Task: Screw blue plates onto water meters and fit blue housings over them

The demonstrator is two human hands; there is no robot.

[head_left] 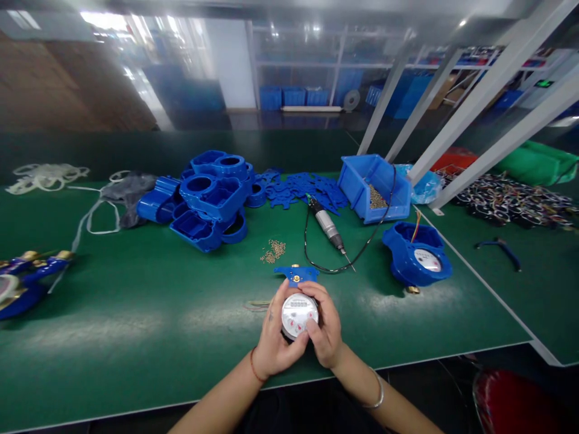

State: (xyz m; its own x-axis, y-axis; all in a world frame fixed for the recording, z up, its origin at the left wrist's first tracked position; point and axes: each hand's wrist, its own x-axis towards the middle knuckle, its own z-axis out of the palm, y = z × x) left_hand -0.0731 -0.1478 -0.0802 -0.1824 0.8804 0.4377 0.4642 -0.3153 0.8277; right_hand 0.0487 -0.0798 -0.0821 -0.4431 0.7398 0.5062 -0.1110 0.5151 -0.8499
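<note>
A round water meter register (298,310) with a white dial and red pointers faces up between my two hands near the front edge of the bench. My left hand (275,343) is closed around its left side. From the right, my right hand (326,328) grips it, the thumb on the dial's lower right. Just beyond my fingertips lies a blue plate (309,276) with brass fittings; whether it touches the meter I cannot tell. Thin wires (259,306) stick out left of my left hand. Small brass screws (273,251) lie in a loose pile farther back.
An electric screwdriver (327,226) with a black cable lies behind my hands. Blue housings (212,199) are stacked back left, beside flat blue plates (298,188). A blue bin (357,193) holds screws. Right stands an assembled blue meter (418,256); blue-handled pliers (502,246) lie beyond.
</note>
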